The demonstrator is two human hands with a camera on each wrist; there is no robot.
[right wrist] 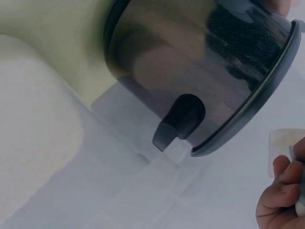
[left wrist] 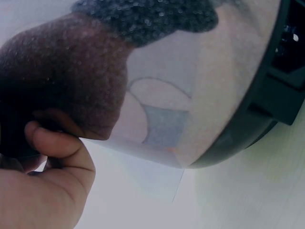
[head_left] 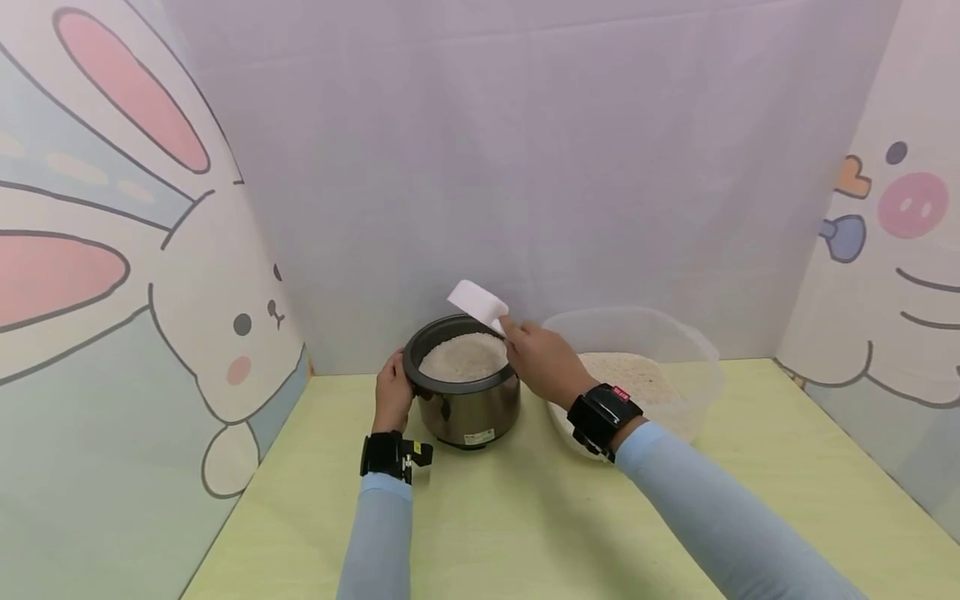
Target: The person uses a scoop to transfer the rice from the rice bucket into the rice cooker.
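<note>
A dark metal cooker pot (head_left: 465, 400) holding white rice (head_left: 463, 357) stands on the yellow-green table (head_left: 525, 517). My left hand (head_left: 393, 392) grips the pot's left side at the rim; its fingers (left wrist: 57, 148) press the shiny pot wall (left wrist: 200, 95). My right hand (head_left: 542, 358) holds a white scoop (head_left: 477, 303) by its handle, tilted above the pot's back right rim. The right wrist view shows the pot (right wrist: 200, 76) from the side and my curled fingers (right wrist: 281, 195). Whether rice is in the scoop is hidden.
A clear plastic tub (head_left: 675, 350) with rice in it stands just right of the pot, under my right forearm. Cartoon-printed panels enclose the table on the left, back and right. Open tabletop lies in front of the pot.
</note>
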